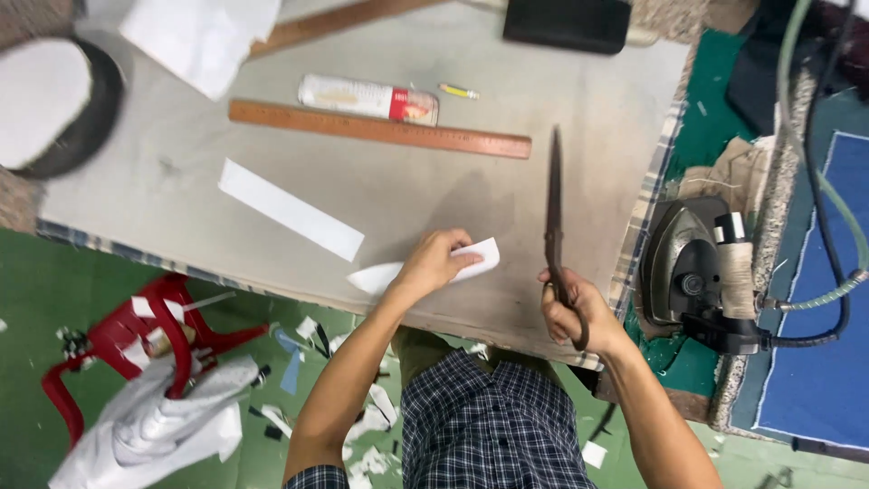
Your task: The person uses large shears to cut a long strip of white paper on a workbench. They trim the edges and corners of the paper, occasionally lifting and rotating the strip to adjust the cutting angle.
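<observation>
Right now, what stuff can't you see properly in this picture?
Head view only:
- Scissors: handles hidden inside the right hand.
- White strip: its middle is covered by the left hand.
- Round dark thing, top left: blurred, cut by the edge.
- Black block: cut off at the top.
- Tube: print too small.

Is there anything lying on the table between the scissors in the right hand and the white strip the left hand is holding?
Nothing visible does. Only bare table lies between the scissors in the right hand and the white strip under the left hand. The wooden ruler lies farther back.
</observation>
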